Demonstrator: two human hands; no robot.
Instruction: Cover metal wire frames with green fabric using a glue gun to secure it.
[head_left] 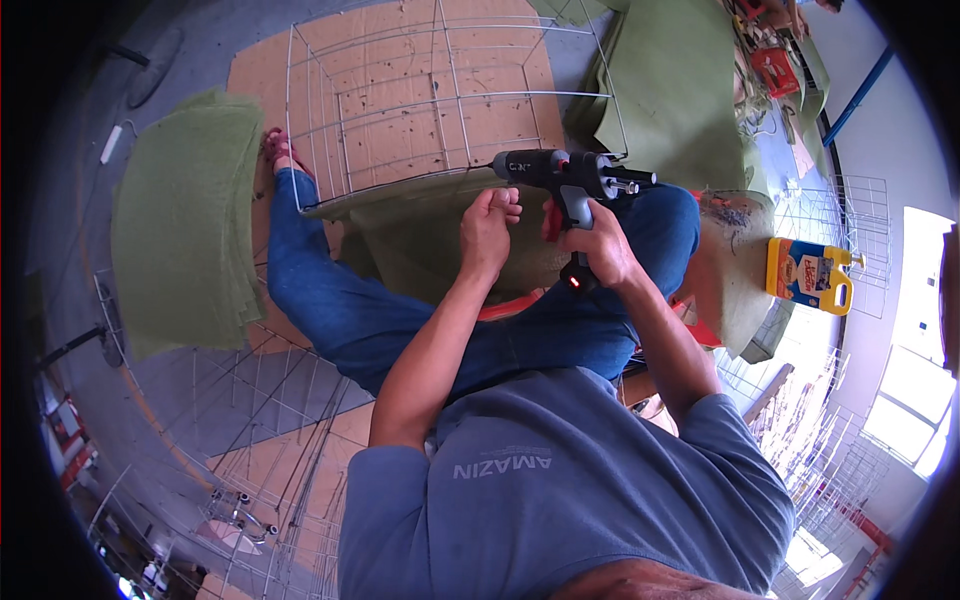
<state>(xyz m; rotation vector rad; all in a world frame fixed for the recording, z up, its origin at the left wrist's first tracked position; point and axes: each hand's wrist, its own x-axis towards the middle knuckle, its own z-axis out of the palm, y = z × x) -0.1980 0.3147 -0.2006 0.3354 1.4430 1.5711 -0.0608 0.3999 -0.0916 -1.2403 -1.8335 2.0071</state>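
Note:
My right hand [600, 245] is wrapped round the handle of a black and grey pistol-shaped cordless tool [535, 168], which has a red trigger and a small red light at its base. Its nose points left, at the near lower edge of a wire cage [455, 97]. Just below that nose, my left hand [487, 230] is closed, fingers curled; whatever it pinches is too small or hidden to make out. Green sheet material [425, 240] runs along the cage's near edge and drapes between my legs, behind my hands.
Stacks of green sheets lie to the left [190, 225] and at the upper right [670, 80]. Under the cage is brown cardboard [265, 75]. A yellow jug [810, 275] stands at right. Wire panels [250, 390] lean at lower left. Another person's hand [797, 20] shows at far upper right.

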